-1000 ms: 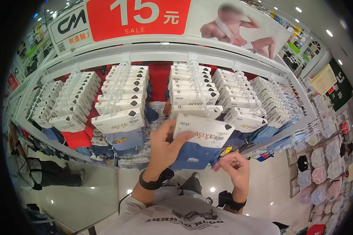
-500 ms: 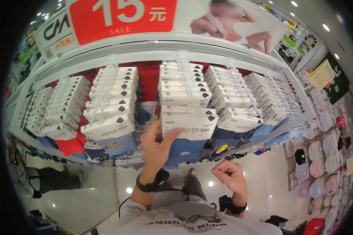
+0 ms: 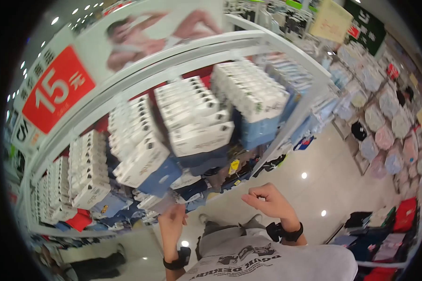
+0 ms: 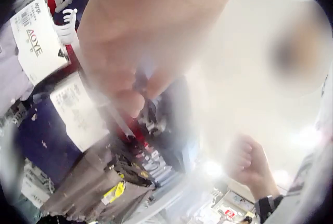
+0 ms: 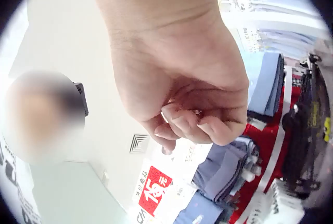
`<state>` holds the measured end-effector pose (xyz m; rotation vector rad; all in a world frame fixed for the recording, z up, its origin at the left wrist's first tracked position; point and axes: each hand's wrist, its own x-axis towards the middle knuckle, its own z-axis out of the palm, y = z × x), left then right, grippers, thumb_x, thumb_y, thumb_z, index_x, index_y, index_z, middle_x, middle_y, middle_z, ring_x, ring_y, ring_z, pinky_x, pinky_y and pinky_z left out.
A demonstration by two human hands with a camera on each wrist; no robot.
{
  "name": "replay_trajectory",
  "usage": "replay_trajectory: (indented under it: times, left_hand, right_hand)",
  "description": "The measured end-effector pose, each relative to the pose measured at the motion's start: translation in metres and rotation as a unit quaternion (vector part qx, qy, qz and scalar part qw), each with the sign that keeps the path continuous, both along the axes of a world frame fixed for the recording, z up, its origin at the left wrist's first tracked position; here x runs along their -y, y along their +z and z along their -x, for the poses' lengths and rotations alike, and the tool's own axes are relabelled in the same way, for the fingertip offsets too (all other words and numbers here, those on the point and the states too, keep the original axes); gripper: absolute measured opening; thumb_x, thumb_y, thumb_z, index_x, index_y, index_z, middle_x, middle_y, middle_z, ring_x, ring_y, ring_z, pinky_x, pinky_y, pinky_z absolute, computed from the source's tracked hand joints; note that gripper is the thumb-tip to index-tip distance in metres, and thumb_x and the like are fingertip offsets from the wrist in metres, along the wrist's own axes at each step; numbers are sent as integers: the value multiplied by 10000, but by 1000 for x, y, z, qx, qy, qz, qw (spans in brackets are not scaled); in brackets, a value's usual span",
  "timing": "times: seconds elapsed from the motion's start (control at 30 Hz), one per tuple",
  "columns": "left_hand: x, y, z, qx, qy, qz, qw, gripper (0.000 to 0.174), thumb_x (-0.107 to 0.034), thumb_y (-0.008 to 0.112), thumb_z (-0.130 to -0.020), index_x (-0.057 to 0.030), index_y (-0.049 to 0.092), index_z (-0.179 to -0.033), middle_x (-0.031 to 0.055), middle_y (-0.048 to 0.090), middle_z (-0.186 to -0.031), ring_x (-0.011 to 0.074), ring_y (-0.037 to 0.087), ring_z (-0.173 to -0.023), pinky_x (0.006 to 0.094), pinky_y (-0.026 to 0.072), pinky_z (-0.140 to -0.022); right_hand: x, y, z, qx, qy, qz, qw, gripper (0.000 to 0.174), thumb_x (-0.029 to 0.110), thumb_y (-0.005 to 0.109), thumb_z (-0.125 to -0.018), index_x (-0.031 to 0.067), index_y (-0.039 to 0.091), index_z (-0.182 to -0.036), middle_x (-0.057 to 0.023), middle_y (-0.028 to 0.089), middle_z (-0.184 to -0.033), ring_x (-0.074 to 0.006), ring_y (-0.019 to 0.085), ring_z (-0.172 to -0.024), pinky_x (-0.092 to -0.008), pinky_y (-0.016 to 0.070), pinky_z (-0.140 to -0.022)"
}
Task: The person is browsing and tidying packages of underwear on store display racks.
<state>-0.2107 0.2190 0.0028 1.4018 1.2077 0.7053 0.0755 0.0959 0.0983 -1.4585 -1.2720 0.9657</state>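
Note:
In the head view, my left hand (image 3: 172, 227) is just below the front blue underwear pack (image 3: 160, 180), which hangs by its white card header. The pack tilts to the right. The left wrist view shows the left fingers loosely bent, with the thumb (image 4: 162, 78) apart from a fingertip and nothing visibly held. My right hand (image 3: 268, 201) is raised in front of the body, to the right of the rack. In the right wrist view its fingers (image 5: 182, 122) curl loosely towards the palm with a hollow between, holding nothing.
Rows of white-headed packs (image 3: 199, 138) hang from a white rack (image 3: 309, 61) under a red price sign (image 3: 58, 89). Beyond the floor on the right is a wall of pastel packs (image 3: 384, 138). Folded garments (image 3: 389, 246) lie at lower right. Another person's legs (image 3: 96, 267) show at lower left.
My left hand has left the blue pack's card and dropped below it. The right hand stays raised with loosely curled fingers. The head view has turned to the right.

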Motion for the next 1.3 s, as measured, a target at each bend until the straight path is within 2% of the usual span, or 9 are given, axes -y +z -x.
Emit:
replay_trajectory:
  times: [0.1,0.3,0.43,0.53,0.6,0.77,1.0,1.2,1.3]
  left_hand:
    - [40,-7,-36,1,-41,27,999,228,-184,674,-940,43,677,-962,77,664,-701,82,553,-541,236,433,-494]
    - [114,1,-150,11,-151,28,988,201,-167,660,-949,30,679,-979,68,676,-705,65,545,-536,228,432,-494]
    - [153,7,-228,-19,-236,5,971,178,-148,667,-937,23,680,-982,62,679,-690,58,534,-511,223,407,-479]
    - [176,21,-285,-55,-304,-40,950,156,-133,633,-963,17,673,-977,32,663,-696,48,517,-523,217,398,-479]
    - [189,25,-321,-18,-346,-57,936,145,-116,640,-956,20,672,-990,26,667,-699,34,538,-555,209,397,-491]
    - [199,28,-400,-31,-469,-98,877,167,-118,665,-938,42,667,-983,37,653,-675,39,563,-598,224,416,-513]
    - [208,36,-506,-31,-543,-121,831,173,-145,687,-921,22,672,-960,54,601,-626,61,499,-532,244,390,-497]
    - [190,24,-598,-13,-583,-113,804,169,-153,691,-917,13,672,-944,64,600,-625,89,499,-514,259,403,-498]
    - [172,23,-653,12,-565,-135,814,166,-146,685,-918,16,672,-950,76,602,-628,100,505,-510,270,413,-496]
  right_hand:
    - [31,-10,-41,-28,10,-25,999,360,192,634,-966,11,507,-681,-5,427,-551,-76,341,-516,-281,278,-480]
    - [103,-9,-118,-29,-55,-83,995,271,219,635,-960,21,590,-781,-31,477,-559,-108,379,-496,-298,302,-475]
    - [159,-15,-171,0,-69,-65,996,297,218,638,-956,16,565,-751,-43,462,-556,-129,386,-491,-310,301,-474]
    - [201,-21,-208,19,-95,-61,993,318,214,639,-953,11,544,-727,-52,444,-555,-135,380,-489,-316,297,-474]
    - [230,-27,-230,34,-111,-38,992,331,206,643,-949,7,529,-710,-57,431,-554,-137,377,-491,-320,295,-477]
    - [283,-36,-254,-18,-228,-37,973,293,186,663,-932,10,565,-718,-45,494,-578,-120,418,-518,-294,330,-500]
    - [313,-42,-298,-88,-363,10,928,283,166,684,-927,10,575,-717,-31,556,-613,-85,476,-570,-266,381,-538]
    - [304,-49,-375,-64,-386,55,918,337,156,676,-935,4,533,-670,-18,494,-557,-78,433,-552,-260,364,-525]
    - [285,-43,-430,-43,-368,48,928,342,104,636,-955,24,510,-647,10,529,-579,-58,476,-567,-248,372,-528]
